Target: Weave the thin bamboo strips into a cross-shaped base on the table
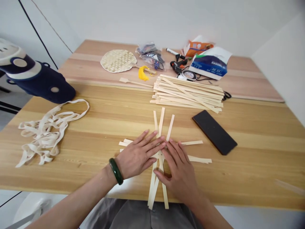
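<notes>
Several pale flat bamboo strips (153, 184) lie crossed on the wooden table in front of me, some running away from me and others sideways. Their near ends reach past the table's front edge. My left hand (140, 154), with a dark green bangle (116, 171) at the wrist, lies flat over the left part of the crossing, fingers spread. From the right, my right hand (178, 168) rests on the strips, fingers stretched out and thumb apart. The fingertips of both hands meet near the crossing, which they mostly hide.
Behind the crossing sits a pile of loose strips (188, 93). A black flat slab (214, 132) lies at right, a tangled cream ribbon (47, 130) at left. Farther back are a woven fan (118, 61), a glue gun (178, 66), a tape roll (189, 75) and a tissue pack (209, 65).
</notes>
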A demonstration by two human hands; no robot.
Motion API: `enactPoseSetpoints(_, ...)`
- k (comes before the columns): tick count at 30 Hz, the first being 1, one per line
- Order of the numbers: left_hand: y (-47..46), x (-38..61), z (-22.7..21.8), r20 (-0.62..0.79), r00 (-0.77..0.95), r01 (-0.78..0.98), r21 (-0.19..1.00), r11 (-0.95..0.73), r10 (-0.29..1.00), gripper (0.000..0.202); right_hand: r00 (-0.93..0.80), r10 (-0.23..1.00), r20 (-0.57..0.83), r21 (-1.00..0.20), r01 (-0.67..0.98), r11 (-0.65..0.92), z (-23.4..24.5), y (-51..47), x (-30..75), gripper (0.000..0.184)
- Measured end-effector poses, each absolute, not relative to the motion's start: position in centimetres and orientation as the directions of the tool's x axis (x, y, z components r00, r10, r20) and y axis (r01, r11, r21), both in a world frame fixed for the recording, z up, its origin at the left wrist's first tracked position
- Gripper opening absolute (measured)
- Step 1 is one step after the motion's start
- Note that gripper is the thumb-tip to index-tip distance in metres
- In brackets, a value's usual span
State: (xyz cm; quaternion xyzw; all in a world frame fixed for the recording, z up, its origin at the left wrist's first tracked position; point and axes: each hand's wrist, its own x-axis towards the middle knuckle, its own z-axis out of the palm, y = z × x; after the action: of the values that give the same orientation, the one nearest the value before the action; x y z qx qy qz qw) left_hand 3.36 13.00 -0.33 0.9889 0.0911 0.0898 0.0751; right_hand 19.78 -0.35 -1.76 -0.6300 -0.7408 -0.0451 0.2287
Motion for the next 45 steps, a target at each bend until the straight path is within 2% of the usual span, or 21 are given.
enactPoseSetpoints(8,13.7,3.3,-0.3,0.194,0.965,0.145,0.161,-0.976,0.175,0.06,-0.052,0.936,0.348,-0.245,0.959,0.144,-1.8,-0.3,19.4,0.051)
enactPoseSetpoints(18,12.3,2.7,-1.4,0.264,0.925,0.238,0.155,-0.959,0.272,0.058,-0.059,0.928,0.369,-0.239,0.958,0.156,-1.7,-0.3,19.2,0.05)
enactPoseSetpoints(22,12.2,2.7,-1.4,0.285,0.91,0.251,0.195,-0.948,0.3,0.056,-0.102,0.908,0.406,-0.254,0.942,0.219,-1.0,-0.6,19.6,0.048)
enactPoseSetpoints(28,12.2,2.7,-1.4,0.273,0.907,0.253,0.26,-0.932,0.322,0.055,-0.109,0.89,0.444,-0.313,0.911,0.268,-0.1,-1.6,19.5,0.024)
enactPoseSetpoints(35,12.2,2.4,-1.3,0.256,0.914,0.22,0.34,-0.914,0.315,0.06,-0.086,0.9,0.427,-0.386,0.883,0.267,-0.5,-2.1,19.3,0.033)
enactPoseSetpoints(42,12.0,2.4,-1.3,0.221,0.923,0.242,0.3,-0.923,0.314,0.064,-0.087,0.897,0.433,-0.298,0.925,0.234,-0.4,-2.1,20.9,0.03)
enactPoseSetpoints(45,12.0,2.4,-1.2,0.224,0.926,0.238,0.277,-0.931,0.303,0.063,-0.009,0.896,0.444,-0.263,0.955,0.14,-0.3,-0.8,22.0,0.03)
